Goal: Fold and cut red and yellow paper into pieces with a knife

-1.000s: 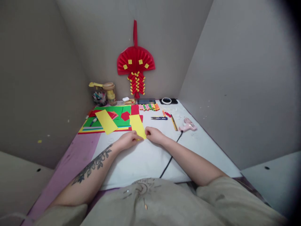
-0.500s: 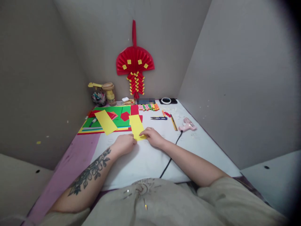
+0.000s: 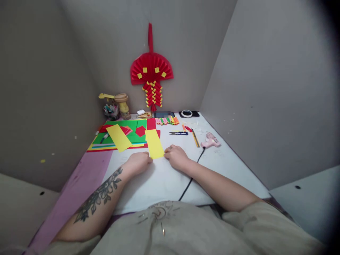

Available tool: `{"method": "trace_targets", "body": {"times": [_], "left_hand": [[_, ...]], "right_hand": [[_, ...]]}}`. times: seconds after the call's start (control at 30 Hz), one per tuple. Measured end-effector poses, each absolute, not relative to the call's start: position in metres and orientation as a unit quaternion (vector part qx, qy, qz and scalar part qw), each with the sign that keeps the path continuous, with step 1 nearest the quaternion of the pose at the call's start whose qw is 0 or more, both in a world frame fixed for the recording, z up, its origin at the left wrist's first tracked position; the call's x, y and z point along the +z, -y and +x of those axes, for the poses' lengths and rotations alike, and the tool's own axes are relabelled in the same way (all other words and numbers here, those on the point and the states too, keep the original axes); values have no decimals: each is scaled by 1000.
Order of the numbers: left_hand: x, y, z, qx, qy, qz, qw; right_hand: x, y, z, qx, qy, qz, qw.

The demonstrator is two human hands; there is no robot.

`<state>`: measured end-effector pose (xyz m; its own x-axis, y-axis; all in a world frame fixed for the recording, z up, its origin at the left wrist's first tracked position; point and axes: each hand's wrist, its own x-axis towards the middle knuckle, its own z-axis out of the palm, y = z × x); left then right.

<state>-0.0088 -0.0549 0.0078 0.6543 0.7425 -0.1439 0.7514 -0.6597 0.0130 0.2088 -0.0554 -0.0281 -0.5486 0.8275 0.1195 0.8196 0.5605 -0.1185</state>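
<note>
A yellow paper strip [image 3: 154, 142] lies lengthwise on the white table [image 3: 164, 180], its far end over red paper. My left hand [image 3: 138, 163] has curled fingers at the strip's near left corner. My right hand [image 3: 175, 156] is curled at the near right corner, fingertips on the paper's edge. Both hands pinch the near end of the strip.
A stack of green, red and yellow sheets [image 3: 120, 136] lies to the left. Blue scissors [image 3: 179, 133], a pencil [image 3: 196, 139], coloured paper rolls [image 3: 167, 120] and a pink glue gun [image 3: 210, 141] with a black cord [image 3: 190, 179] lie to the right. A red fan ornament [image 3: 152, 76] hangs on the wall.
The folded near end of the yellow strip has been laid out flat. Both hands have drawn slightly apart and closer to me along its near edge.
</note>
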Motion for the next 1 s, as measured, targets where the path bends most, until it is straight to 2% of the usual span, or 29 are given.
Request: {"method": "trace_targets", "body": {"times": [0.1, 0.17, 0.3, 0.43, 1.0], "left_hand": [[8, 47, -16, -41, -367, 926, 79], [9, 40, -21, -13, -352, 930, 106], [7, 31, -27, 63, -417, 901, 99], [2, 33, -22, 76, -423, 897, 101], [-15, 42, 0, 87, -407, 895, 159]], "right_hand": [[-33, 51, 213, 59, 869, -482, 94], [-38, 47, 216, 92, 844, -512, 131], [-45, 39, 223, 147, 788, -559, 212], [-48, 36, 222, 168, 792, -530, 251], [-45, 42, 206, 142, 848, -443, 253]]}}
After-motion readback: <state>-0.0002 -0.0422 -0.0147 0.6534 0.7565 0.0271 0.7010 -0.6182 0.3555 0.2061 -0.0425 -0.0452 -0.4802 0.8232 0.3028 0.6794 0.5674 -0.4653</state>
